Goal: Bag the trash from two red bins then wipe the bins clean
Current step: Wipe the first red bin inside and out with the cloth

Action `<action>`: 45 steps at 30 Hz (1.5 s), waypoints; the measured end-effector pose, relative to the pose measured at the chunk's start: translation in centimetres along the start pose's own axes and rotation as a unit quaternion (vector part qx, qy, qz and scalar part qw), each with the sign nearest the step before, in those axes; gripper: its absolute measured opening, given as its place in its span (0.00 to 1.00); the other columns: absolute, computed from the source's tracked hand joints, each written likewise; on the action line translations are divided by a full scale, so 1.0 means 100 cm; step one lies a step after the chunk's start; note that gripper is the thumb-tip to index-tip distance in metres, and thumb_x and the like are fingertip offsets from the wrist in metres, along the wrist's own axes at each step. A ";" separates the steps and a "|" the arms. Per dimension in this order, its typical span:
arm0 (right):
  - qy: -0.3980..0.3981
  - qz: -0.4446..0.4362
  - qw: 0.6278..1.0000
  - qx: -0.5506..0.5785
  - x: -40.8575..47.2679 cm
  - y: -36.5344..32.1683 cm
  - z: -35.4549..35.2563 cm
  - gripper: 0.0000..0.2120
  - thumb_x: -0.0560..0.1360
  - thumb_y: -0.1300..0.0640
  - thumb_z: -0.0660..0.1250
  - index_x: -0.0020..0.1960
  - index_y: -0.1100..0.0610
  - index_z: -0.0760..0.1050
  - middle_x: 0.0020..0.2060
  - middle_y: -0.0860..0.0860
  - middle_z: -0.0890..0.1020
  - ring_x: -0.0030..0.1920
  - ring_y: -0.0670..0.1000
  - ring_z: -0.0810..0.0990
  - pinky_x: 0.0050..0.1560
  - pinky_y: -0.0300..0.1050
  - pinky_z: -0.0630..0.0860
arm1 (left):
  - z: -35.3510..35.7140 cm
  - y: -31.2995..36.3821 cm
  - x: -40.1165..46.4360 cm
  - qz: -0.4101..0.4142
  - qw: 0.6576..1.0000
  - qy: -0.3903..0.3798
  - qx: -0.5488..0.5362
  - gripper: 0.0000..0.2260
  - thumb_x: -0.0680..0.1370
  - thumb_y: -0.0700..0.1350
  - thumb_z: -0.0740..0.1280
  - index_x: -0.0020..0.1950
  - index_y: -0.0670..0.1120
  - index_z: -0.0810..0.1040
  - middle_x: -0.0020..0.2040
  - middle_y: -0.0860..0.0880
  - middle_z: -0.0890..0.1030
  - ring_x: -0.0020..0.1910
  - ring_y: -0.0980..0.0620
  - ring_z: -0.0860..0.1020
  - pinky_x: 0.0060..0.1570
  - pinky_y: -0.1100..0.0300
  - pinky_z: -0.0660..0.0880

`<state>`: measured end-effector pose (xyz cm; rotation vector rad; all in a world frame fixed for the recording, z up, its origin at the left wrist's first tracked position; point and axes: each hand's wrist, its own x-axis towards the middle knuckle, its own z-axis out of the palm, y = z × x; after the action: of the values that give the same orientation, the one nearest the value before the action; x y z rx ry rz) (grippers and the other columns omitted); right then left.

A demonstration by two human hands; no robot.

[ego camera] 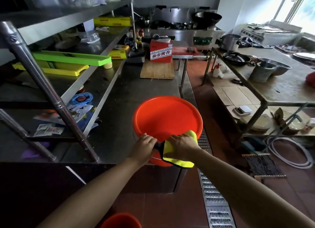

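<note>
You are holding a red bin at the near right corner of the steel worktop, its open mouth tipped toward you so that you are looking into its bare inside; your left hand is gripping the near rim, fingers curled over the edge beside a dark handle fitting; your right hand is pressing a yellow cloth over the same rim, fingers bent around the fabric, and the cloth is hanging down the bin's outer wall with its dark-stitched edge showing; the two hands are sitting just beside each other, nearly touching. A second red bin is showing only as a rim at the bottom edge, on the tiled floor below your left arm; a metal drain grate is running along the floor to its right. Farther back on the worktop a red carton is standing on a wooden board; on the shelf to the left a green tray is lying across a yellow tray; across the aisle on the right a second table is carrying metal bowls and a dark pan.
</note>
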<state>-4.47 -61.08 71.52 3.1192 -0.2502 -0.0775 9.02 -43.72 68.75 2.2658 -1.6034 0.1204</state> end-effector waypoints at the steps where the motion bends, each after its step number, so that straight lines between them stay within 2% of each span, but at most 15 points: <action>1: 0.015 -0.010 1.000 -0.010 0.000 0.002 0.002 0.37 0.71 0.27 0.64 0.71 0.49 0.68 0.60 0.51 0.82 0.58 0.56 0.81 0.60 0.51 0.73 | -0.002 0.001 0.000 0.001 1.000 0.000 0.001 0.16 0.75 0.46 0.73 0.60 0.43 0.79 0.57 0.47 0.80 0.62 0.47 0.75 0.75 0.53 0.55; 3: 0.032 -0.028 0.999 -0.030 -0.001 0.006 0.007 0.36 0.72 0.28 0.62 0.71 0.49 0.68 0.58 0.51 0.83 0.55 0.56 0.82 0.57 0.51 0.75 | -0.004 0.002 -0.002 0.015 1.000 0.016 0.017 0.17 0.70 0.44 0.77 0.56 0.41 0.80 0.53 0.45 0.82 0.59 0.44 0.78 0.73 0.50 0.59; 6: 0.070 -0.063 0.995 -0.031 -0.003 0.016 0.015 0.35 0.72 0.29 0.63 0.71 0.49 0.70 0.57 0.51 0.83 0.56 0.57 0.82 0.58 0.51 0.75 | -0.013 0.004 -0.001 0.017 0.999 0.021 0.022 0.18 0.67 0.45 0.78 0.52 0.39 0.82 0.50 0.42 0.83 0.56 0.39 0.79 0.69 0.43 0.64; 11: 0.149 -0.159 0.975 -0.036 -0.012 0.061 0.026 0.30 0.66 0.37 0.74 0.62 0.53 0.79 0.47 0.50 0.84 0.46 0.56 0.84 0.51 0.49 0.79 | -0.019 0.007 -0.003 0.034 0.999 0.010 0.037 0.18 0.65 0.38 0.79 0.53 0.40 0.82 0.52 0.42 0.83 0.57 0.38 0.80 0.62 0.42 0.71; 13: 0.162 -0.190 0.968 -0.039 -0.012 0.085 0.027 0.30 0.65 0.36 0.76 0.61 0.54 0.80 0.47 0.50 0.85 0.47 0.55 0.84 0.52 0.50 0.80 | -0.016 -0.005 -0.002 0.034 0.998 0.013 0.043 0.15 0.69 0.38 0.76 0.55 0.41 0.82 0.54 0.44 0.83 0.59 0.42 0.79 0.68 0.46 0.67; 15: 0.170 -0.205 0.963 -0.046 -0.010 0.105 0.023 0.32 0.66 0.36 0.76 0.61 0.54 0.80 0.50 0.52 0.85 0.50 0.55 0.84 0.56 0.51 0.80 | -0.016 -0.020 0.000 0.017 0.998 0.006 0.056 0.14 0.72 0.43 0.75 0.57 0.44 0.82 0.57 0.46 0.82 0.63 0.46 0.77 0.72 0.49 0.61; 18: 0.172 -0.198 0.963 -0.059 -0.013 0.109 0.022 0.32 0.63 0.37 0.79 0.60 0.54 0.81 0.49 0.52 0.85 0.50 0.55 0.83 0.56 0.51 0.80 | -0.016 -0.035 -0.001 0.025 0.993 -0.039 0.106 0.15 0.75 0.51 0.70 0.60 0.48 0.80 0.62 0.50 0.80 0.68 0.49 0.72 0.74 0.51 0.56; 23: 0.159 -0.162 0.971 -0.078 -0.020 0.081 0.027 0.31 0.61 0.40 0.79 0.60 0.54 0.81 0.46 0.51 0.82 0.47 0.56 0.82 0.53 0.51 0.80 | -0.017 -0.026 -0.002 0.063 0.987 -0.076 0.123 0.20 0.79 0.60 0.58 0.65 0.50 0.76 0.63 0.52 0.76 0.70 0.50 0.69 0.74 0.42 0.57; 25: 0.171 -0.152 0.970 -0.081 -0.019 0.068 0.027 0.31 0.61 0.39 0.79 0.59 0.55 0.81 0.45 0.51 0.82 0.46 0.56 0.83 0.50 0.50 0.80 | -0.010 -0.011 -0.002 0.066 0.991 -0.069 0.095 0.20 0.79 0.56 0.60 0.66 0.48 0.76 0.62 0.50 0.78 0.67 0.48 0.72 0.73 0.40 0.58; 28: 0.177 -0.140 0.970 -0.088 -0.019 0.055 0.025 0.32 0.62 0.35 0.76 0.59 0.54 0.81 0.46 0.50 0.83 0.45 0.54 0.83 0.49 0.48 0.80 | 0.004 0.006 -0.001 0.061 0.996 -0.035 0.056 0.16 0.75 0.46 0.70 0.62 0.47 0.78 0.57 0.50 0.80 0.61 0.48 0.76 0.74 0.41 0.56; 31: 0.183 -0.135 0.971 -0.075 -0.023 0.051 0.025 0.33 0.65 0.32 0.74 0.60 0.54 0.81 0.47 0.49 0.84 0.46 0.54 0.84 0.50 0.47 0.80 | 0.008 0.004 -0.003 0.073 0.996 -0.034 0.046 0.17 0.73 0.41 0.71 0.61 0.50 0.78 0.56 0.53 0.80 0.60 0.51 0.76 0.74 0.43 0.57; 35: 0.198 -0.151 0.966 -0.066 -0.029 0.053 0.021 0.32 0.66 0.33 0.74 0.60 0.54 0.82 0.47 0.49 0.84 0.47 0.53 0.84 0.50 0.47 0.80 | -0.001 -0.024 -0.006 0.099 0.994 -0.024 0.028 0.12 0.75 0.48 0.70 0.59 0.50 0.80 0.55 0.54 0.82 0.61 0.50 0.77 0.73 0.42 0.56; 38: 0.196 -0.166 0.964 -0.072 -0.030 0.060 0.017 0.33 0.65 0.33 0.76 0.60 0.55 0.82 0.48 0.49 0.85 0.48 0.53 0.85 0.52 0.48 0.81 | -0.020 -0.047 -0.011 0.106 0.991 -0.061 0.058 0.16 0.78 0.54 0.60 0.61 0.51 0.79 0.60 0.54 0.80 0.67 0.49 0.73 0.73 0.41 0.56; 43: 0.163 -0.154 0.972 -0.075 -0.032 0.056 0.017 0.33 0.65 0.34 0.76 0.61 0.54 0.81 0.50 0.49 0.85 0.49 0.53 0.84 0.53 0.49 0.80 | -0.027 -0.034 -0.007 0.121 0.982 -0.109 0.095 0.15 0.81 0.55 0.62 0.64 0.51 0.76 0.62 0.54 0.78 0.66 0.52 0.72 0.75 0.42 0.54; 45: 0.164 -0.153 0.971 -0.080 -0.033 0.052 0.018 0.33 0.65 0.34 0.76 0.61 0.54 0.81 0.49 0.49 0.85 0.49 0.53 0.84 0.52 0.49 0.80 | -0.016 -0.013 -0.007 0.131 0.983 -0.100 0.077 0.14 0.80 0.51 0.64 0.64 0.49 0.77 0.60 0.52 0.79 0.63 0.51 0.75 0.74 0.41 0.55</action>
<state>-8.60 -65.69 70.00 2.9170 0.2294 0.3924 10.23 -42.15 69.78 2.2265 -2.0610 0.0879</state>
